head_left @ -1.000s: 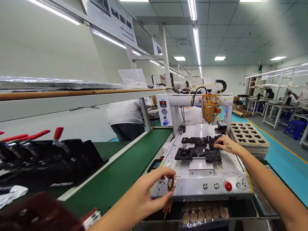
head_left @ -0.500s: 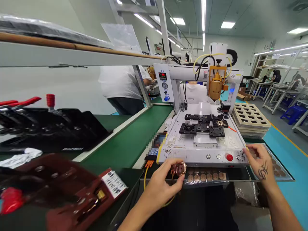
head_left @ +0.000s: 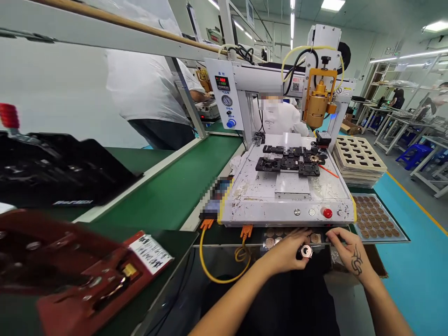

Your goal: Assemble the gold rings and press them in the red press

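Observation:
My left hand point(head_left: 287, 254) is closed on a small round copper-coloured watch case point(head_left: 306, 251), held just in front of the white dispensing machine point(head_left: 290, 200). My right hand point(head_left: 346, 247) hovers beside it with fingers curled, fingertips near the tray of round copper parts point(head_left: 273, 241) under the machine's front edge. What my right fingers hold, if anything, does not show. Black fixtures point(head_left: 289, 164) sit on the machine bed, one carrying a copper part point(head_left: 315, 158).
A second tray of round copper parts point(head_left: 376, 218) lies right of the machine. Stacked cardboard trays point(head_left: 359, 161) stand behind it. A green conveyor belt point(head_left: 168, 186) runs left. A dark red clamp jig point(head_left: 70, 266) is near left. Co-workers stand beyond the belt.
My right hand left the fixtures on the machine bed and came down to the front tray. My left hand moved right and down with the copper case. The view tilted downward.

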Demonstrator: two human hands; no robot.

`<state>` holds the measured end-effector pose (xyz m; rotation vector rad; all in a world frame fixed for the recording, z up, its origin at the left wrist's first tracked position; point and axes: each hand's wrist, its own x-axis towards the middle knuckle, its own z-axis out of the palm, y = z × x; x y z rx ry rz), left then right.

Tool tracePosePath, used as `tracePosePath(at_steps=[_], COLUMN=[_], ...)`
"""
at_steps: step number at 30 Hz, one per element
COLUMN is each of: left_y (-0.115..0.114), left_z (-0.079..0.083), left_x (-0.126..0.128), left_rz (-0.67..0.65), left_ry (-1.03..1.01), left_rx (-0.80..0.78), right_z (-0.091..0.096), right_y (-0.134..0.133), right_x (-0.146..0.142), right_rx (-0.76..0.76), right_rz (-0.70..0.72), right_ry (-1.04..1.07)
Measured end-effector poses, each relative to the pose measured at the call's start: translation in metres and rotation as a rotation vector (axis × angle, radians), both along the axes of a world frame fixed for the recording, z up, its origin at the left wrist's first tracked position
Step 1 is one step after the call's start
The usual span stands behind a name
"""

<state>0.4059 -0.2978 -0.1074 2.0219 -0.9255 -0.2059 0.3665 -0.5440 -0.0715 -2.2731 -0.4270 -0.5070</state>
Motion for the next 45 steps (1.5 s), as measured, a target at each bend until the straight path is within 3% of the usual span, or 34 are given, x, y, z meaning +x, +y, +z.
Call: tracePosePath(at_steps=[4,10,14,19,26,30,34,37,40,42,45], left_y=[0.015,0.015,0.013,0.013,0.015,0.013,0.002,-0.004,-0.003,0.003,0.015], left_z=[-0.001,-0.005,-0.007,-0.002,0.007,0.007,0.002,0.001,0.006,0.013,0.025], left_x=[-0.008,-0.014,-0.011,-0.009,-0.007,-0.008,-0.008,-0.009,-0.017,-0.028,-0.048], left_rz=[-0.035,0.032,0.036,0.022,0.002,0.037,0.12,0.182,0.232,0.26,0.296], left_ry=[0.025,0.049,0.042,0.071,0.114,0.124,0.078,0.044,0.038,0.144,0.537], left_rx=[0.031,0.043,0.034,0.042,0.013,0.02,-0.033,-0.081,-0.125,-0.208,-0.487], right_z=[-0.027,-0.062,-0.072,-0.083,-0.103,-0.094,-0.071,-0.048,-0.021,-0.004,0.012], right_y=[0.009,0.012,0.007,0.005,0.008,0.007,0.008,0.011,0.018,0.026,0.04], right_x=[-0.008,0.011,0.02,0.02,-0.004,-0.031,-0.048,-0.05,-0.047,-0.045,-0.04], right_rx=[-0.048,-0.169,-0.244,-0.231,-0.138,-0.064,0.065,0.345,0.597,0.665,0.731], right_rz=[0.072,0.13,0.201,0.235,0.231,0.199,0.038,-0.109,-0.141,-0.104,-0.035], right_ry=[0.052,0.006,-0.034,-0.108,-0.207,-0.202,-0.095,0.222,0.445,0.511,0.609])
